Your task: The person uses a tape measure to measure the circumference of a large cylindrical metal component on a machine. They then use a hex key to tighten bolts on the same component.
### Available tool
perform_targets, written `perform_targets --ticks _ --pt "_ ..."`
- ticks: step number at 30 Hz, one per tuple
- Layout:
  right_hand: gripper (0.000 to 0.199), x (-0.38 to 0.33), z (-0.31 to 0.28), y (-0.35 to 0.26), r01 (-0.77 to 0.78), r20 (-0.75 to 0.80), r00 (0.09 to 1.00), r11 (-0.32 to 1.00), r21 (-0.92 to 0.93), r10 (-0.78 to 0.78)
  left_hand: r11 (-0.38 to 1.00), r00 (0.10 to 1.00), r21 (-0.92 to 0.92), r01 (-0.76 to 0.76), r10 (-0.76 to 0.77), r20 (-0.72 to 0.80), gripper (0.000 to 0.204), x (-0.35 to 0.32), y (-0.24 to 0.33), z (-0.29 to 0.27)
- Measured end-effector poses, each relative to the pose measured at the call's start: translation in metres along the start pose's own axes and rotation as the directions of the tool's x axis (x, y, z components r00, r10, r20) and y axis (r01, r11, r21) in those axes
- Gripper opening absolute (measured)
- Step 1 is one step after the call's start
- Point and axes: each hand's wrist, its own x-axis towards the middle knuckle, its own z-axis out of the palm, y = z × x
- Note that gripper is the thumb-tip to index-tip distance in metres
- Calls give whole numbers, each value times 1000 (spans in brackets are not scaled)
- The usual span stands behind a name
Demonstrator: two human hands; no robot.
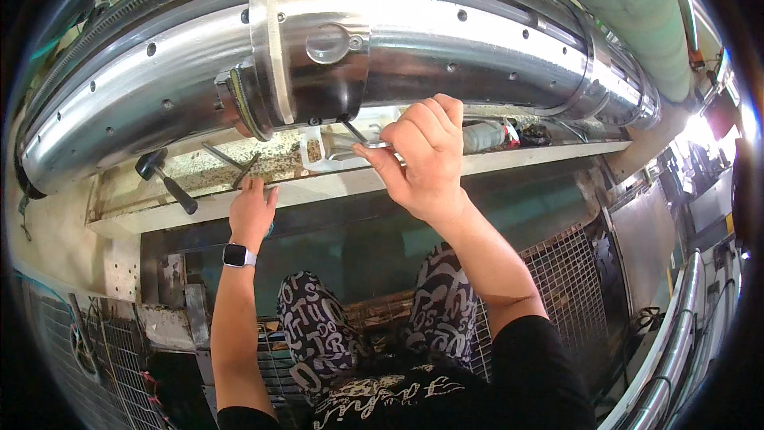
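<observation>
My right hand [426, 159] is closed around a slim, L-shaped metal key [356, 132], which has a dark shank and a bright part by my thumb. The key's dark tip meets the underside of a large shiny steel cylinder [469, 48], just right of its pale band [274, 40]. My left hand [253, 211], with a watch on its wrist, reaches to the beam ledge below, thumb apart from the fingers. Its fingertips are at the crossbar of a T-handled tool [231, 158] lying there. Whether they grip it is hard to see.
A black-headed mallet [169, 179] lies on the pale beam [477, 164], left of my left hand. Behind my right hand sits a white plastic tray [313, 161]. A green roller [629, 16] hangs at upper right. Metal grating [561, 271] lies below, beside my legs.
</observation>
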Motion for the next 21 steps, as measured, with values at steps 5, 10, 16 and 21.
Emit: perform_targets --ticks 5,10,16,21 --pt "24 -11 22 1 -489 115 804 540 685 583 1000 1000 7 10 -10 17 34 3 -1 0" --pt "21 -18 36 8 -354 182 935 831 429 304 1000 998 -3 -26 25 -53 32 2 0 1" --pt "21 6 10 -1 -193 143 980 846 497 139 1000 998 -27 9 -11 -66 31 -4 -6 3" --pt "11 -28 -7 34 -492 588 753 847 202 297 998 995 -60 15 -21 -97 35 -1 5 8"
